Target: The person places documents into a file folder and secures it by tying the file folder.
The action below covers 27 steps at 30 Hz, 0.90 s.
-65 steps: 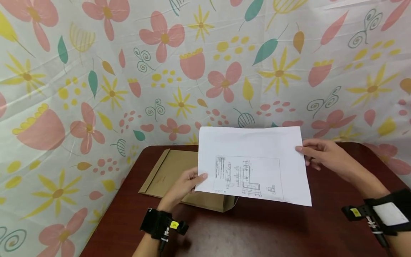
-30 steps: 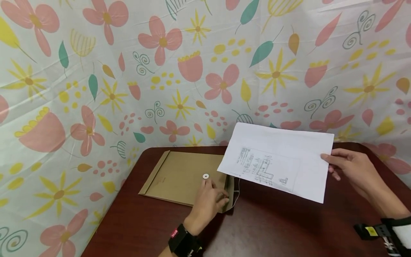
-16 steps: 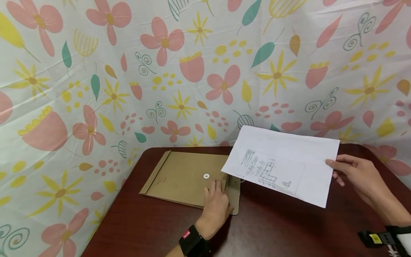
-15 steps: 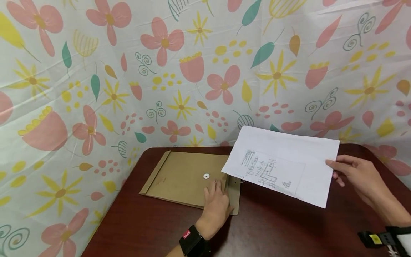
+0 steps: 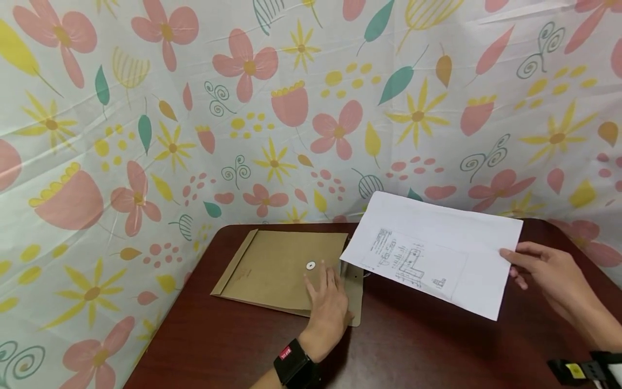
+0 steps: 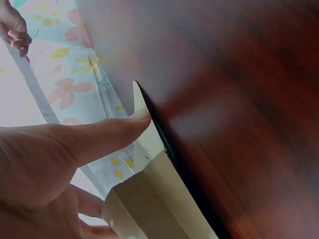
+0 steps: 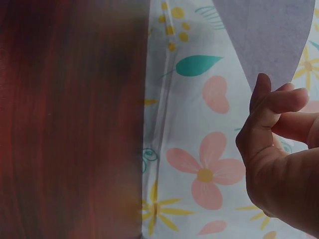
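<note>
Left to right. A brown envelope (image 5: 282, 270) lies flat on the dark wooden table (image 5: 398, 346), its flap end toward the right. The person's left hand (image 5: 328, 302) rests palm down on the envelope's right end, fingers straight and slightly spread, pointing away from the body beside the white button clasp (image 5: 311, 265); in the left wrist view the thumb (image 6: 107, 134) presses the edge of the envelope's open flap (image 6: 144, 134). The forearm, with a black watch (image 5: 293, 367), comes in from the lower edge. Right of it a white sheet with a printed drawing (image 5: 432, 251) hangs tilted above the table, its left corner over the flap. The right hand (image 5: 544, 273) pinches the sheet's right edge, thumb on top, fingers curled beneath
</note>
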{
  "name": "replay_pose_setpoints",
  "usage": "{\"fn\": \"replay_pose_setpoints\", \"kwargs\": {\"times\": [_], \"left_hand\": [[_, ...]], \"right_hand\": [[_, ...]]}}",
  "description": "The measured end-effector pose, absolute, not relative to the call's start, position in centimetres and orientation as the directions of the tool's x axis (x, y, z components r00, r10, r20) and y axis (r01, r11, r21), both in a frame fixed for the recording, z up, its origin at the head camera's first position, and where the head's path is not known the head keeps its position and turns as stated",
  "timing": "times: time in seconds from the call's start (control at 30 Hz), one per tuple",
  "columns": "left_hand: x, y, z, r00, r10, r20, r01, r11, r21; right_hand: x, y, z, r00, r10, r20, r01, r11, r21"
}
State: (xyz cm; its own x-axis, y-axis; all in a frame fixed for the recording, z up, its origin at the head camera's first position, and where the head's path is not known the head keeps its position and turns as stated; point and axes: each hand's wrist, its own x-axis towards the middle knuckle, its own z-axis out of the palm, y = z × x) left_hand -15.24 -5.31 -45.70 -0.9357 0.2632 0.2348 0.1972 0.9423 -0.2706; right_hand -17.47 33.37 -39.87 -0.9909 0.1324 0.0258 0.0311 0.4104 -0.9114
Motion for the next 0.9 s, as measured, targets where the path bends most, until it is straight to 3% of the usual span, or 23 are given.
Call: {"fn": "replay_pose_setpoints", "kwargs": {"times": [0.17, 0.6, 0.9], "left_hand": [[-15.4, -5.3, -45.6, -0.940, 0.247, 0.235, 0.164, 0.932, -0.324], [-15.6, -5.2, -45.7, -0.949, 0.213, 0.233, 0.126, 0.933, -0.338], [-15.5, -5.3, -46.0, -0.922, 0.237, 0.306, 0.125, 0.931, -0.343]], "right_hand": [[-17.4, 33.5, -40.5, -0.994, 0.110, -0.006, 0.047, 0.379, -0.924], [-17.2, 32.8, -41.9, -0.993, 0.029, -0.119, 0.121, 0.347, -0.930], [-17.0, 31.9, -42.8, -0.976, -0.040, -0.213, 0.183, 0.373, -0.909]]}}
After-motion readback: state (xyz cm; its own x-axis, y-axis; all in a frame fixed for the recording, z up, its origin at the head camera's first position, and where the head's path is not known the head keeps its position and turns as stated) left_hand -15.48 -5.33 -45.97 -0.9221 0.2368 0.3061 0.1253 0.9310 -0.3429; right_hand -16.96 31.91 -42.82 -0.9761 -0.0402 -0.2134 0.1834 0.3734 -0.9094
